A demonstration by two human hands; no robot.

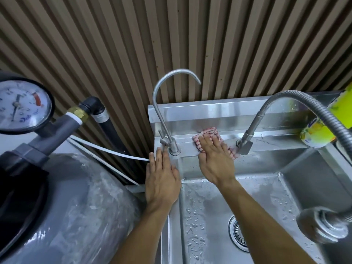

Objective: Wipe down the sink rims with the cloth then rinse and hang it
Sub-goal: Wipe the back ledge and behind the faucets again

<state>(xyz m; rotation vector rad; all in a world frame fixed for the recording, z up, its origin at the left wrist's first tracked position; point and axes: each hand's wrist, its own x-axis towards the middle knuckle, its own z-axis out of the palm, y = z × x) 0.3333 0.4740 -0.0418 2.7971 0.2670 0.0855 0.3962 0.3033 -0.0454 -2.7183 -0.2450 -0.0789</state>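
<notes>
right hand [213, 159] flat, fingers spread, pressing cloth [207, 138] onto back sink rim [266, 141]. cloth lies under and beyond the fingertips; rim's long axis runs sideways. left hand [162, 176] flat on left rim, holding nothing, farther from cloth.

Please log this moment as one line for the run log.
step: wiping back rim | right hand: presses cloth flat | left hand: flat on sink corner

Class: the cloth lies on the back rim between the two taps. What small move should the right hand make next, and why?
Probably slide the cloth rightward along the back rim toward the flexible tap's base. The right hand presses it flat there, and water drops still show further right.
</notes>
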